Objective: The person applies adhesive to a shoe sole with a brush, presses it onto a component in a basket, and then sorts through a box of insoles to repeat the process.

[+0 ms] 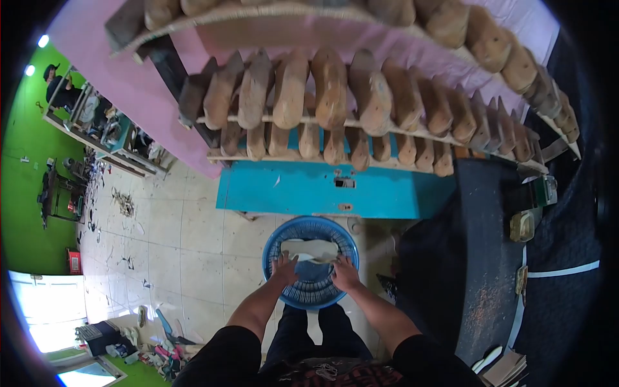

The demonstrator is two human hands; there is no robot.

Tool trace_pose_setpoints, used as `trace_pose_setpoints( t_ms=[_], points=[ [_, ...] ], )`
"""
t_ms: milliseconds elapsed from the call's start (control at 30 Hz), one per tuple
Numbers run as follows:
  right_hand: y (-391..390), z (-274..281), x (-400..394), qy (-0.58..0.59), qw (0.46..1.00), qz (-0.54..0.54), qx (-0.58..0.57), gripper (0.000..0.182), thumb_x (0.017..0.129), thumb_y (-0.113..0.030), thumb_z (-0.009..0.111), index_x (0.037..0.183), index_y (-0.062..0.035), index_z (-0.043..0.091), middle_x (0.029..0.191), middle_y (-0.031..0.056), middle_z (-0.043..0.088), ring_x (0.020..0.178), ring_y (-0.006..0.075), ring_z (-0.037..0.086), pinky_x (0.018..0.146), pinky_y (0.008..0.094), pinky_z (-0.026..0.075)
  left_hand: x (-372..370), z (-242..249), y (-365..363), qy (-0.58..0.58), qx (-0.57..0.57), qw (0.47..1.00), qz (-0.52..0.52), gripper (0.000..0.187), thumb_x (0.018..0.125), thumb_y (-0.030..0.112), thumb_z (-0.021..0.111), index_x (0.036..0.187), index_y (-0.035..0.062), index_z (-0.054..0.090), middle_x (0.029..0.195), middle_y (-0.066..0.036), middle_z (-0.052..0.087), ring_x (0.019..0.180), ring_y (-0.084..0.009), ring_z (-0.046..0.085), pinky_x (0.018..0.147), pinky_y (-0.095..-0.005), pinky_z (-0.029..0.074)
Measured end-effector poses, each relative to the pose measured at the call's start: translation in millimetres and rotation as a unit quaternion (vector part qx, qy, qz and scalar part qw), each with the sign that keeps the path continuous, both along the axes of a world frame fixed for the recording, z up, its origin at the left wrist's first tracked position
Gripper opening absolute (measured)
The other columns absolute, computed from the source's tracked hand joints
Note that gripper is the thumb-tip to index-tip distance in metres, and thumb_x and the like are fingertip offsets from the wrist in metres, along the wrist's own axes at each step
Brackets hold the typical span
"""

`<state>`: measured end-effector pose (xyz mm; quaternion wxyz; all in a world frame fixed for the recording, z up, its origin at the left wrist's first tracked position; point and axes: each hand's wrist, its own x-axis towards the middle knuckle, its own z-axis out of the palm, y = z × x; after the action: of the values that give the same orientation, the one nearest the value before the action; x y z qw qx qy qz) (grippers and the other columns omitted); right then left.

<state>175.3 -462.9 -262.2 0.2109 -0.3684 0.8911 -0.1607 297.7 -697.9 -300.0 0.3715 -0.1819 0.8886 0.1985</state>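
A round blue plastic basket (351,242) with slotted sides stands in front of my legs. Across its upper part lies a pale, flat, sole-shaped piece (309,248), with a curled lower edge; it may be more than one layer. My left hand (284,269) grips its left end, fingers bent over the edge. At the right end, my right hand (344,271) holds it between thumb and fingers. Both hands reach inside the basket rim. The fingertips are partly hidden and small in the head view.
Wooden shoe lasts (330,90) fill several shelves ahead. Below them is a turquoise bench (284,187). A dark table (483,271) stands to my right. Scraps litter the tiled floor (200,222) on the left. Another person (61,90) is at the far left.
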Motion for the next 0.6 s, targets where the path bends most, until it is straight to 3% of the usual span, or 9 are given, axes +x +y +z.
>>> trace_pose_setpoints(
  t_ms=[133, 233, 367, 433, 500, 533, 600],
  points=[
    [34.1, 42.9, -1.0, 0.011, 0.999, -0.01, -0.049, 0.046, 0.074, -0.016, 0.072, 0.12, -0.0115, 0.065, 0.13, 0.0137, 0.054, 0.124, 0.0369, 0.051, 0.098, 0.0502, 0.049, 20.1, 33.5, -4.8, 0.042, 0.017, 0.999, 0.011, 0.082, 0.091, 0.045, 0.062, 0.162, 0.0242, 0.025, 0.168, -0.019, 0.013, 0.152, -0.0424, 0.019, 0.121, -0.061, 0.017],
    [61.8, 63.9, 3.7, 0.003, 1.0, -0.009, -0.02, 0.045, 0.076, -0.016, 0.071, 0.12, -0.0114, 0.065, 0.13, 0.0138, 0.054, 0.124, 0.0364, 0.051, 0.096, 0.0506, 0.049, 38.4, 55.8, 0.9, 0.078, 0.016, 0.996, 0.035, 0.083, 0.091, 0.045, 0.063, 0.162, 0.0249, 0.025, 0.167, -0.019, 0.014, 0.152, -0.0427, 0.02, 0.12, -0.0604, 0.02],
    [90.5, 77.0, 4.7, -0.015, 0.999, -0.017, 0.031, 0.047, 0.078, -0.017, 0.07, 0.124, -0.0106, 0.063, 0.131, 0.0141, 0.054, 0.126, 0.0365, 0.05, 0.101, 0.0514, 0.047, 59.4, 79.1, 16.0, 0.088, 0.029, 0.985, 0.144, 0.084, 0.089, 0.047, 0.064, 0.161, 0.0251, 0.026, 0.165, -0.02, 0.019, 0.151, -0.0414, 0.022, 0.119, -0.0596, 0.023],
    [106.1, 74.8, 10.8, -0.045, 0.996, -0.038, 0.06, 0.048, 0.079, -0.018, 0.07, 0.126, -0.0103, 0.062, 0.132, 0.0143, 0.053, 0.127, 0.0368, 0.05, 0.103, 0.0515, 0.046, 78.3, 75.9, 22.8, 0.085, 0.039, 0.979, 0.182, 0.084, 0.089, 0.047, 0.064, 0.161, 0.025, 0.027, 0.164, -0.02, 0.021, 0.151, -0.0408, 0.022, 0.119, -0.0593, 0.024],
    [123.5, 69.8, 13.9, -0.027, 0.992, -0.031, 0.115, 0.052, 0.08, -0.019, 0.069, 0.13, -0.0115, 0.06, 0.134, 0.0147, 0.053, 0.129, 0.0371, 0.049, 0.107, 0.0514, 0.044, 93.5, 63.0, 30.5, 0.077, 0.039, 0.951, 0.298, 0.085, 0.087, 0.046, 0.065, 0.16, 0.024, 0.028, 0.16, -0.021, 0.031, 0.147, -0.0422, 0.031, 0.117, -0.0573, 0.03],
    [130.0, 67.7, 12.9, -0.03, 0.99, -0.028, 0.136, 0.055, 0.08, -0.021, 0.068, 0.134, -0.0112, 0.058, 0.139, 0.0158, 0.051, 0.131, 0.037, 0.048, 0.106, 0.0522, 0.044, 102.8, 49.5, 33.9, 0.075, 0.04, 0.955, 0.284, 0.085, 0.087, 0.046, 0.065, 0.16, 0.024, 0.028, 0.16, -0.021, 0.031, 0.147, -0.0422, 0.031, 0.117, -0.0573, 0.03],
    [141.0, 63.4, 9.9, -0.049, 0.987, -0.076, 0.13, 0.055, 0.08, -0.021, 0.068, 0.134, -0.0106, 0.058, 0.138, 0.0169, 0.052, 0.131, 0.0378, 0.049, 0.106, 0.0513, 0.044, 120.5, 23.2, 31.5, 0.048, 0.062, 0.932, 0.355, 0.082, 0.086, 0.045, 0.065, 0.158, 0.0224, 0.033, 0.155, -0.022, 0.04, 0.142, -0.044, 0.04, 0.115, -0.0551, 0.035]
  ],
)
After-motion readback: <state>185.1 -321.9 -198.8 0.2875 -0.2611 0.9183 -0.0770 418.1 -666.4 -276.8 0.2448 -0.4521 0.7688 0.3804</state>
